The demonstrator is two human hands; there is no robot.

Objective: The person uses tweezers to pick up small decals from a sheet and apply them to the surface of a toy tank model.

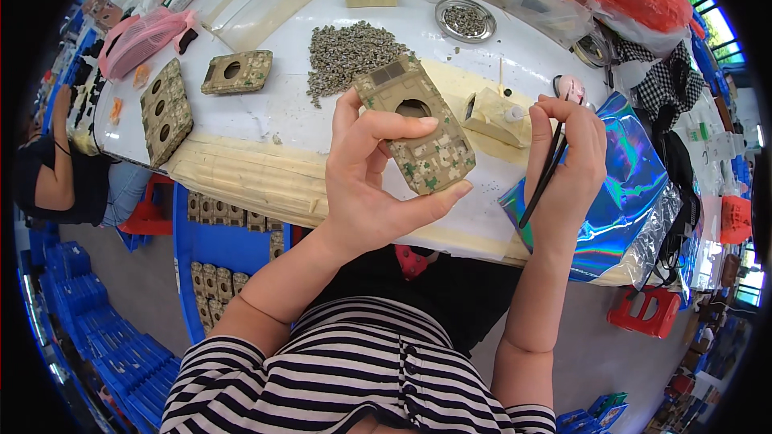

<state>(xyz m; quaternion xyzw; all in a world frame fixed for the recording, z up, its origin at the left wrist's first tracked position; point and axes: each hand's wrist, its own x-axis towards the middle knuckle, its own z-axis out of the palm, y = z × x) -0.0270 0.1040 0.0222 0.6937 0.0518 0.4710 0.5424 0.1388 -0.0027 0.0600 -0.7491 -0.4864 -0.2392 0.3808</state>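
My left hand (370, 169) is closed around a camouflage toy tank hull (434, 141), thumb below and fingers along its upper side. The hull is tilted and shows a round dark hole. To the right, my right hand (571, 161) holds a slim black tool (542, 181), which looks like tweezers, its joined end pointing down. Its thumb and forefinger come together near a small white nozzle; whether anything tiny is between them I cannot make out. Behind the hands, a tape-covered block (490, 116) lies on the table. A heap of small metal parts (354, 56) lies beyond the hull.
More camouflage hulls (167, 112) lie at the left. A round metal dish (465, 19) holds small parts. Shiny blue holographic film (631, 193) covers the right side. Below the table edge, a blue tray (229, 243) carries several hulls. Another person (60, 173) sits at far left.
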